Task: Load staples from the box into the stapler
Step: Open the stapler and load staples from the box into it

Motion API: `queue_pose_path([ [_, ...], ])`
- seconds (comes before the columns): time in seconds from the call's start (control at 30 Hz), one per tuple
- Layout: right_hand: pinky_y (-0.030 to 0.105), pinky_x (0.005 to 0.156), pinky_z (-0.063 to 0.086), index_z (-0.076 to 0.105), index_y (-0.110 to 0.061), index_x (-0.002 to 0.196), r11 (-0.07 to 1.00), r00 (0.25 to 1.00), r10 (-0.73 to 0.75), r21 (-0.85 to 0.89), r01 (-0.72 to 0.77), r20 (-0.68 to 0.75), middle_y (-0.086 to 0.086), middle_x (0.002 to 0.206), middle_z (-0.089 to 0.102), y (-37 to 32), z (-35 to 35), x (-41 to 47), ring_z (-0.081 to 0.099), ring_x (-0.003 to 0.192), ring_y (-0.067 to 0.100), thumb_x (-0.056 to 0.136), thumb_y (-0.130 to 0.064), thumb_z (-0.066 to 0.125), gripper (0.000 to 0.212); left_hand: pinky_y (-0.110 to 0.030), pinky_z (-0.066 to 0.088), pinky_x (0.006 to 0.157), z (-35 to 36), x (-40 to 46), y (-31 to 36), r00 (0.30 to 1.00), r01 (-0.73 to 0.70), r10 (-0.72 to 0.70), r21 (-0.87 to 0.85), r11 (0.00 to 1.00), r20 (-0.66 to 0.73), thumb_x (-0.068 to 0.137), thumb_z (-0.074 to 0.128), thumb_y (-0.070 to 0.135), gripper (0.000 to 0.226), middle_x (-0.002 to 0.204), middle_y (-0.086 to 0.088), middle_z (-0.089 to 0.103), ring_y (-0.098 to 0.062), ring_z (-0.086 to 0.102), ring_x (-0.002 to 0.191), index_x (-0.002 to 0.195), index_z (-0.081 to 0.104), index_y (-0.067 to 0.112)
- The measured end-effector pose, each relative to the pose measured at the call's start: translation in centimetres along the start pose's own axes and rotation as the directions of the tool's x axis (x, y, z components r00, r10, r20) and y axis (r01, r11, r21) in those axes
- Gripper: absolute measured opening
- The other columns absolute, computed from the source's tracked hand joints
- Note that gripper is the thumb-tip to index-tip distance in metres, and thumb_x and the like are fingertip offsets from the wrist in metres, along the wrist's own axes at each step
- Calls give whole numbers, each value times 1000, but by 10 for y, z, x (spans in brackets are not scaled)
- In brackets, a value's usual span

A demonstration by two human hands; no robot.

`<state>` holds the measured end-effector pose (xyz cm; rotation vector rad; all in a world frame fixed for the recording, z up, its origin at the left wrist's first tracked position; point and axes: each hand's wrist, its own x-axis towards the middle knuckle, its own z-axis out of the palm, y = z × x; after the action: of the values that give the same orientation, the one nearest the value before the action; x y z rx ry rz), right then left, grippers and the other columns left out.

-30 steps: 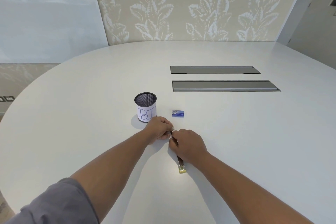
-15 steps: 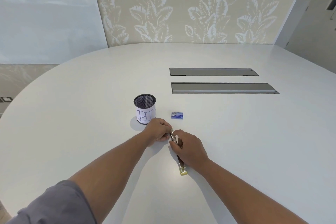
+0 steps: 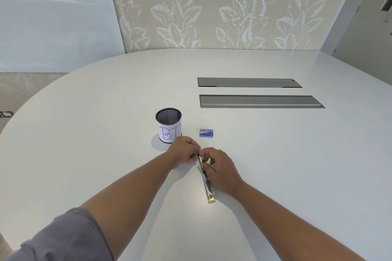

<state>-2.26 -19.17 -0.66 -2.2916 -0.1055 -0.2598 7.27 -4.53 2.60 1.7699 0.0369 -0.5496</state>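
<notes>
- White tabletop (image 3: 275, 165) carries everything here: your stapler (image 3: 209, 186), the box (image 3: 206, 132) and a mesh cup (image 3: 168, 125).
- The stapler lies flat and opened out lengthwise, its metal channel running from your hands back toward you, with a yellowish end nearest your body.
- Your left hand (image 3: 184, 151) is curled closed at the far end of the stapler, fingertips pinched on its tip; a small strip of silvery metal shows between your two hands, too small to say whether it is staples or part of the stapler.
- Your right hand (image 3: 220, 170) rests over the middle of the stapler from the right side, thumb and forefinger closed on the channel near the far end, the other fingers loosely bent above it.
- The two hands nearly touch at the stapler's far tip.
- The box, small and blue, sits on the tabletop just beyond your hands and slightly right, apart from both; whether it is open, you cannot tell from here.
- The cup, black mesh with a white paper label marked in blue ink, stands upright just beyond your left hand, left of the box.
- Two grey panels (image 3: 261, 101) are set into the tabletop farther out.
</notes>
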Motion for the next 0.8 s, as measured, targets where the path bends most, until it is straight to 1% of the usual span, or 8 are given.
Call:
queue_pose_path([
  [0.13,35,84,53,59,-34,96,999,1000,-15,33,15,-14,-35,96,56,1,1,-2,53,96,10,91,-7,59,27,-23,52,49,0,-2,0,1000,0,0,5,1000,-1,84,68,-8,9,67,-15,65,-19,57,51,90,68,-2],
  [0.2,33,82,51,59,-28,95,995,994,-99,-28,98,-44,-30,93,57,1,1,-5,52,95,13,90,-3,58,26,-24,53,50,0,-2,1,1000,-2,2,7,1000,-2,84,68,-7,8,66,-13,65,-19,58,53,89,69,-2],
  [0.3,28,78,44,62,-16,94,944,951,-301,-158,288,-66,-12,90,63,-3,1,-9,49,92,19,88,2,57,20,-29,56,59,0,-3,1,1000,1,-1,11,1000,-11,84,68,-7,8,66,-12,65,-22,59,60,91,70,-3],
  [0.4,30,77,45,61,-12,88,909,921,-385,-200,366,-64,-2,88,63,-6,0,-11,50,88,25,85,4,56,17,-30,58,61,1,-3,0,1000,0,0,18,1000,-19,84,68,-7,10,66,-11,66,-22,60,62,93,70,-4],
  [0.53,24,79,42,61,-13,90,932,938,-336,-174,317,-92,-5,89,63,-7,1,-13,51,89,19,81,0,60,16,-37,61,72,2,-4,0,1000,-3,3,27,1000,-30,84,68,-6,12,69,-13,66,-25,61,67,95,70,-6],
  [0.63,21,80,40,61,-15,93,920,928,-365,-182,348,-68,-4,92,63,-7,1,-14,52,89,19,84,-3,61,15,-32,60,66,2,-4,1,999,-2,3,36,999,-33,83,68,-6,13,70,-13,66,-23,61,64,96,70,-7],
  [0.7,23,82,42,61,-16,98,914,924,-378,-181,364,-50,-2,94,64,-6,3,-13,52,91,20,87,-5,58,16,-33,61,68,2,-4,0,1000,-8,10,39,999,-29,83,68,-6,12,73,-13,67,-23,62,66,95,70,-6],
  [0.8,27,86,43,64,-14,103,967,970,-239,-106,233,-43,-4,97,64,-4,3,-10,53,96,19,93,-5,54,17,-41,62,81,2,-4,-1,999,-18,19,35,999,-27,83,68,-7,11,79,-17,68,-26,64,72,94,70,-5],
])
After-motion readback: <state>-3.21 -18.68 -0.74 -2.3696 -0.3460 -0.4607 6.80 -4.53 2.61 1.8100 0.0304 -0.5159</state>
